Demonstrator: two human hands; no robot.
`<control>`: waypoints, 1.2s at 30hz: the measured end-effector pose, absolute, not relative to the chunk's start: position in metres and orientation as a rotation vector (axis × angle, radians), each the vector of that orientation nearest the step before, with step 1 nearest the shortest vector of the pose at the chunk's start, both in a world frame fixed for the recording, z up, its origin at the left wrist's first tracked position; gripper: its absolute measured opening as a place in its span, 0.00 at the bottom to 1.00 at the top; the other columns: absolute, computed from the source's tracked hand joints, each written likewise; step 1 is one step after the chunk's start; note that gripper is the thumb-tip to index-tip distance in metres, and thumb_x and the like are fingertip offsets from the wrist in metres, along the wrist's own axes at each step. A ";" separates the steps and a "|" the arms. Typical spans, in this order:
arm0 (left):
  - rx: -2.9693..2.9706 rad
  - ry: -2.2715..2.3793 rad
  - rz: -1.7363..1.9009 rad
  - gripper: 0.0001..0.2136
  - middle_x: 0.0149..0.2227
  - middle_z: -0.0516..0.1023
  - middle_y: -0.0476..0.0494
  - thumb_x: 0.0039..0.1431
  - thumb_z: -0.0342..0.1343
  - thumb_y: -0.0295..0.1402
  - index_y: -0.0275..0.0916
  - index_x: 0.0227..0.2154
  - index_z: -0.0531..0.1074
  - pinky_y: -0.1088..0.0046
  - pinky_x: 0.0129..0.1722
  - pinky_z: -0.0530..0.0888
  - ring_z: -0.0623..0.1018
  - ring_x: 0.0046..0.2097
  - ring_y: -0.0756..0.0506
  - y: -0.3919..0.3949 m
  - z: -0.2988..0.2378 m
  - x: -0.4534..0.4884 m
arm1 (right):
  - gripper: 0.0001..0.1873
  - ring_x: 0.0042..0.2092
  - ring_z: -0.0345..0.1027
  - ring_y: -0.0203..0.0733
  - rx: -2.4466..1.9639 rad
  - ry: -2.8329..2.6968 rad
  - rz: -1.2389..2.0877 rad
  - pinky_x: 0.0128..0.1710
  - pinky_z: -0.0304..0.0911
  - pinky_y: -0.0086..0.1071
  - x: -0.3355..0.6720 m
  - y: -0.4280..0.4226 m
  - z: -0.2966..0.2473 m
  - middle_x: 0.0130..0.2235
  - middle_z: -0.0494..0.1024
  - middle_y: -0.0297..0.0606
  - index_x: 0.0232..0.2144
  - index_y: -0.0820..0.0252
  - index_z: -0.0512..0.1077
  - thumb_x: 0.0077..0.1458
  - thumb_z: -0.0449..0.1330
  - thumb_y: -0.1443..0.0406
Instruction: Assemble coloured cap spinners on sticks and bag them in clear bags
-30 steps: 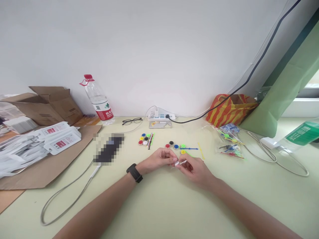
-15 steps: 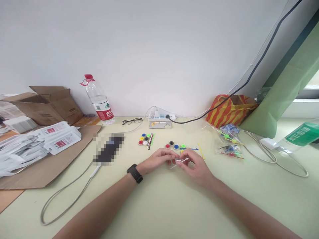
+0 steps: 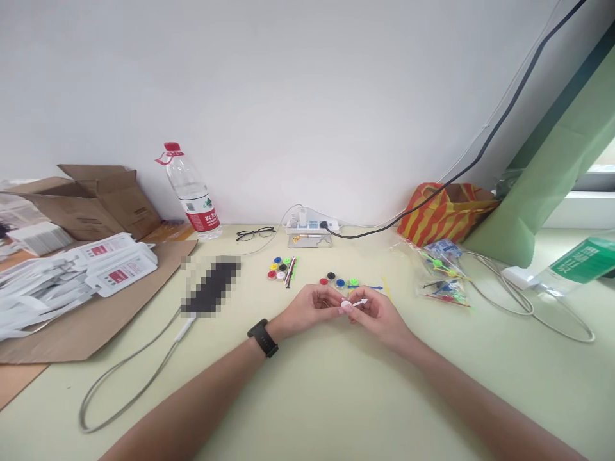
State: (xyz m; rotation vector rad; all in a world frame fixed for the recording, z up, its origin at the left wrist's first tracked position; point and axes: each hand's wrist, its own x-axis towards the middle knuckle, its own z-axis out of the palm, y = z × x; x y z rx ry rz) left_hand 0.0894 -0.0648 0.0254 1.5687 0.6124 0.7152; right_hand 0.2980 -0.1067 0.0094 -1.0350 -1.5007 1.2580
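Pinched shut, the left hand (image 3: 312,307) holds a small white disc (image 3: 345,306) at its fingertips, and the right hand (image 3: 379,317) has a closed grip on a thin white stick (image 3: 361,301). The two hands meet low over the tabletop (image 3: 307,397), straight in front of the power strip (image 3: 310,226) and well nearer the person than it is.

A second ago the stick slanted down and to the left under the fingers. Now its free tip points up and to the right, and both hands have drawn a little closer to the power strip. The stick looks turned end for end against the disc, and I judge its near end is now at the disc's middle.

Fingertips hide that joint, so I cannot tell whether the two pieces are locked together. A row of coloured discs (image 3: 339,282) lies between the hands and the power strip, with a tighter cluster (image 3: 278,269) to their left. Clear bags (image 3: 442,278) of parts lie right of the strip, their contents too small to sort. A dark thing (image 3: 211,287) left of it is blurred.
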 end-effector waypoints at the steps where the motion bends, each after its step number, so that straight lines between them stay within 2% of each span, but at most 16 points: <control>1: 1.571 0.615 0.721 0.15 0.41 0.84 0.37 0.58 0.69 0.42 0.35 0.41 0.81 0.64 0.47 0.77 0.83 0.45 0.40 -0.065 0.025 0.089 | 0.16 0.37 0.72 0.41 -1.032 -1.503 1.262 0.37 0.67 0.35 0.298 -0.107 0.009 0.39 0.78 0.38 0.36 0.56 0.70 0.60 0.65 0.51; 15: 1.579 0.623 0.725 0.14 0.38 0.85 0.34 0.59 0.67 0.41 0.32 0.35 0.79 0.66 0.43 0.76 0.83 0.42 0.40 -0.068 0.023 0.090 | 0.17 0.31 0.70 0.37 -1.032 -1.520 1.288 0.33 0.67 0.33 0.300 -0.107 0.010 0.37 0.77 0.35 0.35 0.57 0.73 0.58 0.67 0.51; 21: 1.632 0.696 0.756 0.15 0.38 0.85 0.36 0.58 0.68 0.42 0.33 0.38 0.81 0.70 0.38 0.73 0.81 0.38 0.43 -0.067 0.024 0.091 | 0.17 0.30 0.69 0.37 -1.059 -1.539 1.268 0.30 0.65 0.32 0.305 -0.103 0.011 0.35 0.76 0.35 0.36 0.58 0.74 0.58 0.67 0.50; 25: 1.678 0.720 0.767 0.17 0.35 0.84 0.39 0.58 0.67 0.43 0.34 0.42 0.82 0.72 0.35 0.70 0.79 0.35 0.46 -0.070 0.028 0.093 | 0.19 0.33 0.72 0.39 -1.097 -1.538 1.258 0.34 0.68 0.35 0.310 -0.101 0.015 0.36 0.79 0.37 0.38 0.58 0.75 0.56 0.68 0.50; 27: 1.691 0.732 0.799 0.17 0.33 0.82 0.41 0.59 0.67 0.44 0.35 0.43 0.81 0.72 0.34 0.70 0.78 0.34 0.46 -0.070 0.029 0.093 | 0.19 0.33 0.73 0.40 -1.094 -1.523 1.244 0.36 0.70 0.36 0.313 -0.100 0.019 0.36 0.79 0.38 0.39 0.57 0.75 0.56 0.68 0.49; 32: 1.807 0.956 1.006 0.15 0.35 0.81 0.43 0.65 0.60 0.45 0.37 0.39 0.80 0.73 0.30 0.68 0.74 0.32 0.48 -0.062 0.021 0.090 | 0.23 0.32 0.74 0.41 -1.124 -1.373 1.155 0.35 0.72 0.38 0.333 -0.089 0.029 0.31 0.79 0.37 0.40 0.57 0.74 0.53 0.70 0.48; 34: 1.907 1.069 1.067 0.13 0.37 0.81 0.43 0.65 0.59 0.43 0.39 0.40 0.80 0.72 0.33 0.70 0.75 0.34 0.47 -0.059 0.017 0.088 | 0.24 0.31 0.74 0.42 -1.151 -1.303 1.070 0.34 0.73 0.39 0.349 -0.081 0.031 0.30 0.79 0.37 0.39 0.57 0.73 0.51 0.70 0.47; 36: 2.040 1.118 1.095 0.10 0.42 0.81 0.43 0.65 0.59 0.39 0.41 0.44 0.79 0.67 0.43 0.73 0.76 0.43 0.43 -0.058 0.015 0.087 | 0.24 0.31 0.74 0.43 -1.190 -1.239 0.984 0.34 0.74 0.39 0.367 -0.072 0.031 0.31 0.79 0.38 0.37 0.57 0.72 0.50 0.70 0.45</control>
